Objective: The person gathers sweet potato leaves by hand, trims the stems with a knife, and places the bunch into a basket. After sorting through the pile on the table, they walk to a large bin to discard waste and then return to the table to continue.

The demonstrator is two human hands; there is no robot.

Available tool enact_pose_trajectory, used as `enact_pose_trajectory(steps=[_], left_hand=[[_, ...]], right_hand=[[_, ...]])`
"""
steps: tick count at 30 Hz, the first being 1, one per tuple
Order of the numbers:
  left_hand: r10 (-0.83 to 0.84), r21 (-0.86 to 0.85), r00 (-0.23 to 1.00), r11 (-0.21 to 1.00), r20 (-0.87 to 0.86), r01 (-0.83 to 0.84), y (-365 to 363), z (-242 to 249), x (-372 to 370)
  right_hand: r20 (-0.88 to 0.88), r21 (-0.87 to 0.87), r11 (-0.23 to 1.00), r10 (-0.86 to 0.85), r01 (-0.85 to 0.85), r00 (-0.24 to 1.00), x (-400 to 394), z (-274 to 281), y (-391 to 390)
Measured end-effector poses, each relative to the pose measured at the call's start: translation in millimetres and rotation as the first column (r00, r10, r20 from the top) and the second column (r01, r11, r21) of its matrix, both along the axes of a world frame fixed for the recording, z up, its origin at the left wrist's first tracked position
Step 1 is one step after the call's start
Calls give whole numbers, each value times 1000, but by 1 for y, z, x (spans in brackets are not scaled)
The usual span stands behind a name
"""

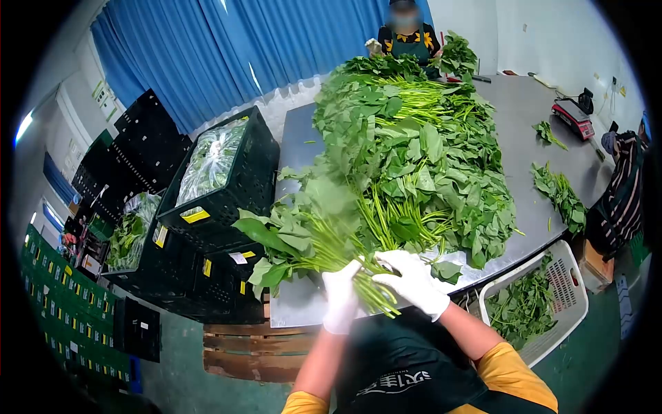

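A bunch of leafy greens (324,241) lies across the near edge of the table, its leaves to the left and its cut stems pointing down toward my apron. My left hand (341,298), in a white glove, is closed round the stems from the left. From the right, my gloved right hand (415,284) grips the same stems near their lower ends, thumb and fingers on either side. Just beyond both hands rises a large heap of the same greens (441,165). Some leaves above the bunch are blurred.
Black crates (258,162) with bagged greens stand left of the metal table (517,103). A white basket (576,290) with loose greens is at the lower right. A scale (574,119) sits at the table's right. Across the heap stands a co-worker (412,45); another person's striped sleeve (624,183) shows at right.
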State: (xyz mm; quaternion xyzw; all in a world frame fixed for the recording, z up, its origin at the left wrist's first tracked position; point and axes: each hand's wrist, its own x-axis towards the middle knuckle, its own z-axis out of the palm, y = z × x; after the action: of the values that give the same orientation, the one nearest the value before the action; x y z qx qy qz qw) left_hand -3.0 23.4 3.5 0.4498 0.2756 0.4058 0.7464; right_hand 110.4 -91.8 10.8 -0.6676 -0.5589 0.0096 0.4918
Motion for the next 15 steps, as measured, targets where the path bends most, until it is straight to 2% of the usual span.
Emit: enact_pose_trajectory(steps=[1, 2, 4, 5, 6, 8, 9, 10, 11, 12, 14, 15], left_hand=[[-5, 28, 1000, 1000, -26, 6, -2, 1, 1], [-10, 56, 998, 998, -56, 13, -5, 4, 1], [1, 57, 1000, 998, -11, 0, -13, 6, 3], [-4, 74, 1000, 997, 12, 3, -13, 2, 4], [-8, 89, 999, 996, 35, 5, -14, -1, 4], [-38, 23, 999, 999, 26, 37, -16, -2, 4], [-23, 49, 1000, 999, -5, 23, -18, 0, 5], [-8, 78, 999, 997, -35, 11, -20, 3, 6], [-29, -7, 999, 1000, -15, 29, -22, 4, 6], [-34, -10, 999, 999, -16, 34, -24, 3, 7], [-60, 114, 997, 991, -55, 66, -31, 1, 9], [-66, 110, 996, 991, -57, 72, -35, 4, 11]], right_hand=[[-244, -56, 998, -5, -9, 970, -3, -6, 5], [-249, -61, 998, -8, -8, 968, -3, -8, 7], [-605, -95, 965, 138, -243, 784, -2, -5, 14], [-682, -48, 974, 131, -222, 719, -6, 2, 10], [-687, -52, 974, 125, -220, 716, -7, 7, 7], [-751, -118, 982, 8, -146, 660, -7, 12, 5], [-703, -50, 998, -17, -26, 711, -7, -1, 6], [-648, 5, 1000, -12, 19, 762, -3, -10, 4], [-534, 38, 999, 12, 10, 845, 4, -27, 1], [-408, 70, 998, 32, -3, 912, 11, -43, -3], [-460, 67, 997, -12, 49, 888, 12, -66, -12], [-508, 64, 993, -49, 94, 860, 12, -73, -16]])
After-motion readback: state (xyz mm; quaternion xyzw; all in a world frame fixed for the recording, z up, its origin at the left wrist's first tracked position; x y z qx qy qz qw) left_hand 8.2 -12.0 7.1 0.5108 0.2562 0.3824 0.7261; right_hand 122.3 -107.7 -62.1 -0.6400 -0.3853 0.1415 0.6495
